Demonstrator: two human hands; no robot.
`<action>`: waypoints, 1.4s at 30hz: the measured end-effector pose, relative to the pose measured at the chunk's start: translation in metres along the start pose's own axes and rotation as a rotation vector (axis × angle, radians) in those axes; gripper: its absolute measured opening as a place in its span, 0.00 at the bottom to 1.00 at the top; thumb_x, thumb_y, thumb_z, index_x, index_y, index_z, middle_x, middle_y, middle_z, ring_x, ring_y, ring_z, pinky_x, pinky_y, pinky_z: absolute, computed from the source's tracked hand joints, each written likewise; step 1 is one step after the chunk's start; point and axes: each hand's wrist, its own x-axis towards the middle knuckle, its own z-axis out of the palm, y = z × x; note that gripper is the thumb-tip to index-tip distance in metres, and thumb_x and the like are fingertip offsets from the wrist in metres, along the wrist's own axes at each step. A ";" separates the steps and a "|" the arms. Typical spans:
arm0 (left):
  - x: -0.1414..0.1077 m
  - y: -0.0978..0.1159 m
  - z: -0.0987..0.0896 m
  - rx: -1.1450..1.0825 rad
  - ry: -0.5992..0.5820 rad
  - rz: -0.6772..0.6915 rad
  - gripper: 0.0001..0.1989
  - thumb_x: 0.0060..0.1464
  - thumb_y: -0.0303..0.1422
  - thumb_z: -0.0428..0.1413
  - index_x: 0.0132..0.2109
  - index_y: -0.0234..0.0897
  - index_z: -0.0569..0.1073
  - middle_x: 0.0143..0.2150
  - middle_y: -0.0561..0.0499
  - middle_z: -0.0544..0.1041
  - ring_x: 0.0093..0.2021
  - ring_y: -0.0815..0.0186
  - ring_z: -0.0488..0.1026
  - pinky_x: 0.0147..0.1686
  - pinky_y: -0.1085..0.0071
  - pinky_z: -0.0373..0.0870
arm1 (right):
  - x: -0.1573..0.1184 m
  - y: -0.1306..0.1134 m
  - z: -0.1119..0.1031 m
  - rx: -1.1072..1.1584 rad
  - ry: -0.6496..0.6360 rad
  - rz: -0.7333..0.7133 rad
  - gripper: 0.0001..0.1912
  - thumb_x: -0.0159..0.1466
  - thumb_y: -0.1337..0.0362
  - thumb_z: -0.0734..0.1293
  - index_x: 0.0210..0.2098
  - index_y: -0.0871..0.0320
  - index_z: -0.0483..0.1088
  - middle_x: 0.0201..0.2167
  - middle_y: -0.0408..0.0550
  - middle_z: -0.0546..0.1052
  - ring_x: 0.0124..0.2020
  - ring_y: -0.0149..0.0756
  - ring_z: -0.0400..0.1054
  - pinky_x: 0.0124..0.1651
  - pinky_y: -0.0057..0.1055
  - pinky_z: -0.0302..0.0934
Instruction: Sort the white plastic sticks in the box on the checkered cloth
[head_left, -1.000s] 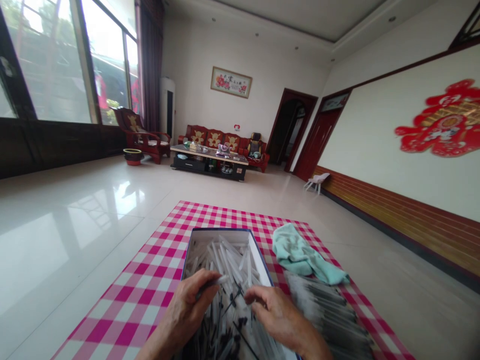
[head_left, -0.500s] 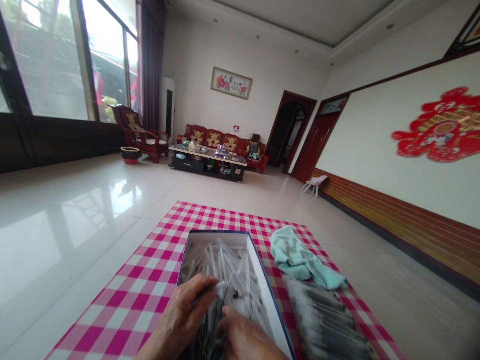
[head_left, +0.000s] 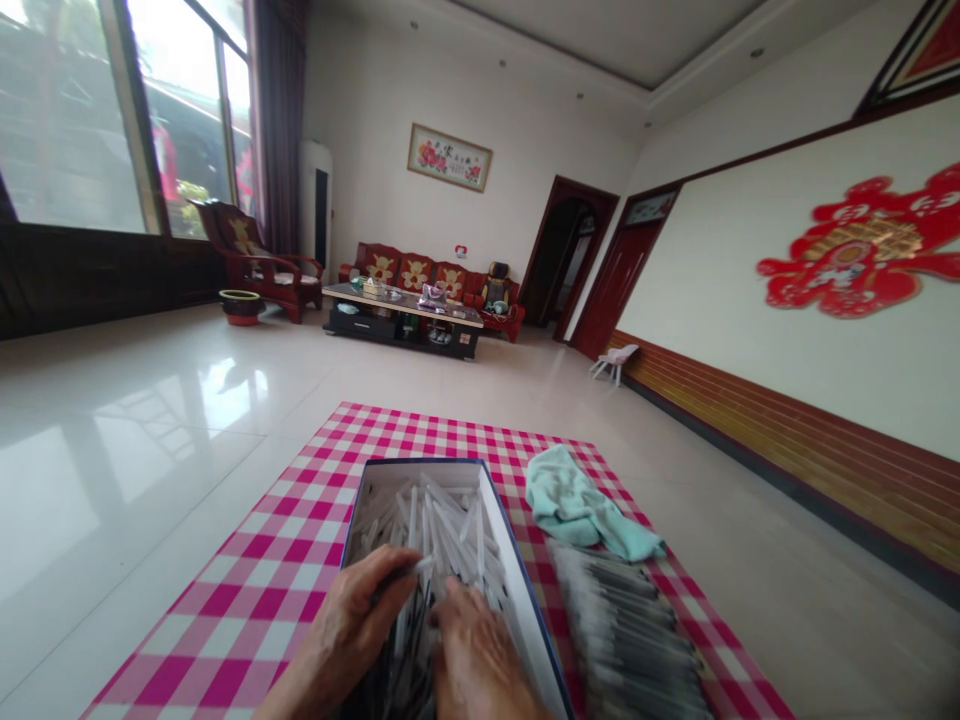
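Note:
A long white box (head_left: 522, 590) with a blue edge lies lengthwise before me, filled with translucent pens (head_left: 442, 520), some with dark parts. Over the box's left side, my left hand (head_left: 360, 605) is closed, pinching a pale pen (head_left: 424, 565) between thumb and fingers. Its tip points right. My right hand (head_left: 476, 650) is down inside the box on the heap, to the right of the left hand. Its fingertips are blurred and partly hidden, so whether it grips anything does not show.
A bundle of pens (head_left: 630, 630), seemingly in clear wrapping, lies right of the box. Behind it is a crumpled mint-green cloth (head_left: 585, 505). Everything rests on a pink checked tablecloth (head_left: 255, 580). Across the room stand a low table (head_left: 401, 320) and a wooden sofa (head_left: 416, 270).
My right hand has moved forward in the box, with its back now more in sight. The left hand keeps its pinch on the pen. The whole view has shifted slightly.

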 end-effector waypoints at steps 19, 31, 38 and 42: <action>-0.003 -0.010 0.001 -0.075 0.046 -0.085 0.11 0.58 0.39 0.52 0.43 0.40 0.73 0.35 0.53 0.77 0.35 0.66 0.74 0.35 0.77 0.70 | 0.043 0.026 -0.046 -0.026 0.027 0.032 0.13 0.59 0.72 0.58 0.32 0.57 0.74 0.33 0.49 0.76 0.37 0.37 0.70 0.41 0.28 0.58; 0.002 0.006 -0.002 -0.028 -0.010 -0.030 0.11 0.60 0.36 0.49 0.41 0.39 0.73 0.34 0.52 0.78 0.35 0.66 0.75 0.36 0.75 0.69 | 0.048 0.006 -0.055 -0.054 0.033 0.011 0.10 0.56 0.74 0.60 0.33 0.61 0.71 0.33 0.49 0.75 0.35 0.35 0.69 0.38 0.28 0.58; -0.025 0.020 0.017 0.113 0.023 0.100 0.11 0.60 0.36 0.48 0.45 0.43 0.74 0.35 0.51 0.78 0.35 0.66 0.76 0.36 0.76 0.71 | -0.004 -0.005 -0.080 0.750 0.182 0.074 0.11 0.60 0.60 0.62 0.37 0.59 0.70 0.27 0.46 0.76 0.29 0.35 0.70 0.31 0.27 0.63; -0.049 0.022 0.030 0.178 0.109 0.181 0.13 0.60 0.40 0.48 0.46 0.46 0.75 0.35 0.51 0.79 0.35 0.67 0.77 0.35 0.77 0.74 | -0.030 -0.009 -0.072 0.932 0.208 0.079 0.14 0.59 0.56 0.64 0.38 0.59 0.72 0.30 0.47 0.76 0.30 0.36 0.70 0.34 0.28 0.64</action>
